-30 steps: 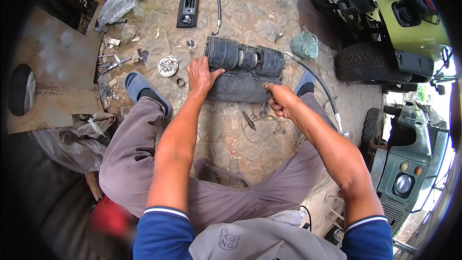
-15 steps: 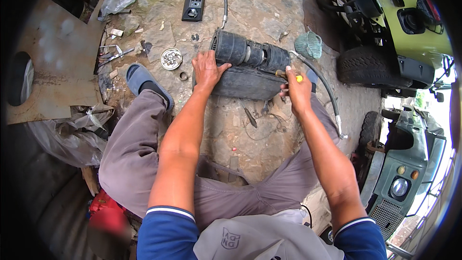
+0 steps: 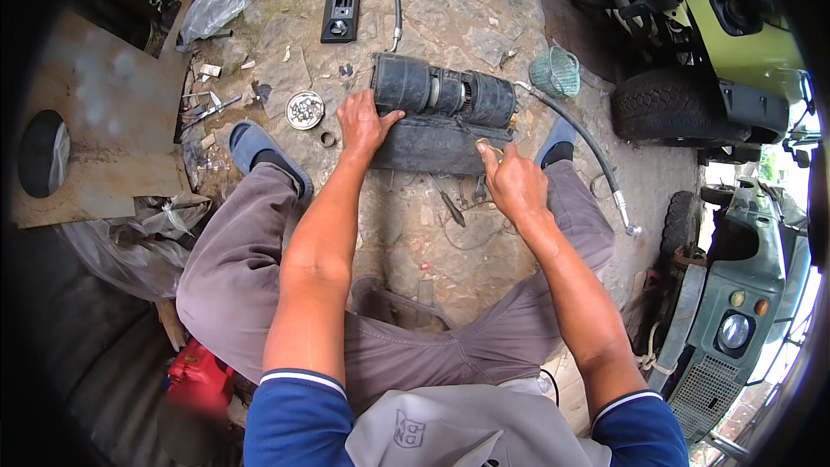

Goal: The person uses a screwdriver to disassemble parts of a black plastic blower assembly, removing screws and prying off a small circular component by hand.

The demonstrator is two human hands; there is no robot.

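A black blower housing (image 3: 424,147) lies on the stony ground between my feet, with ribbed round drums along its far side. My left hand (image 3: 363,125) grips its left end, the thumb stretched across the top. Over the right part of its near edge, my right hand (image 3: 516,183) is closed around a yellow-handled tool (image 3: 490,149) that looks like a screwdriver. Most of that tool is hidden by the fingers. A pointed dark tool (image 3: 451,206) and a wrench (image 3: 478,192) lie just in front of the housing.
Left of the housing stand a round tin (image 3: 305,110) of small parts and a metal ring (image 3: 328,138). Beyond are a long black panel (image 3: 342,0) and a hose (image 3: 397,9). To the right lie another hose (image 3: 596,143) and a green mesh basket (image 3: 554,72); vehicles stand farther right.
My right hand has moved left and nearer to me along the housing's near edge, turning the yellow-handled tool. My left hand keeps its hold on the left end.
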